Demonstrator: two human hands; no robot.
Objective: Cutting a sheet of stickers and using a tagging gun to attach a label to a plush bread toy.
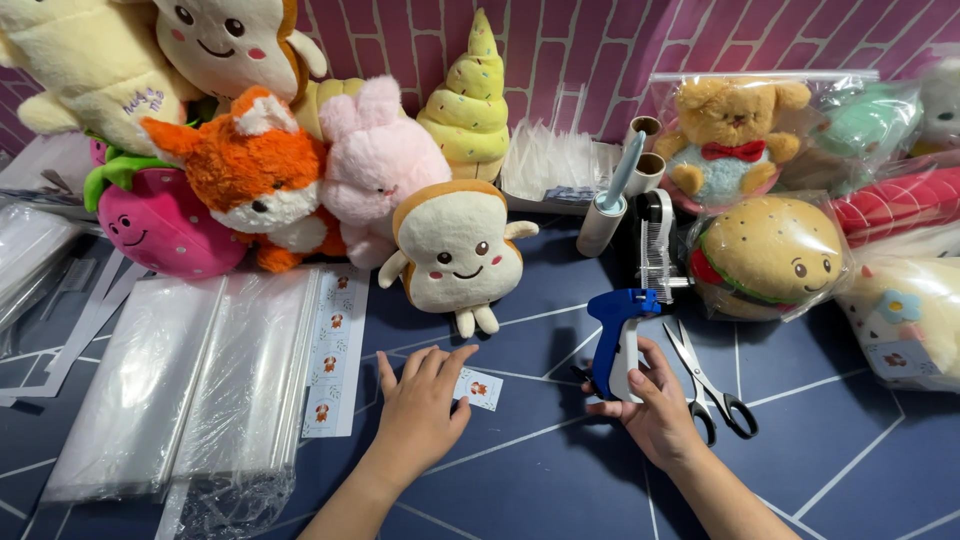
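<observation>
Small tag card is pinned flat under spread left hand fingertips; blue tagging gun, upright, gripped by right hand just right of card.

Glossy plastic tagging gun, fuzzy cloth toast plush, probably paper tag

We get bright, even light here, coming mostly from above and a bit in front. Shadows are soft and short: one sits under the toast plush, another just left of the right hand on the blue desk. Glare streaks the clear plastic bags and the wrapped burger plush. Focus is sharp in the middle; the wide lens bends and stretches things near the edges.
</observation>
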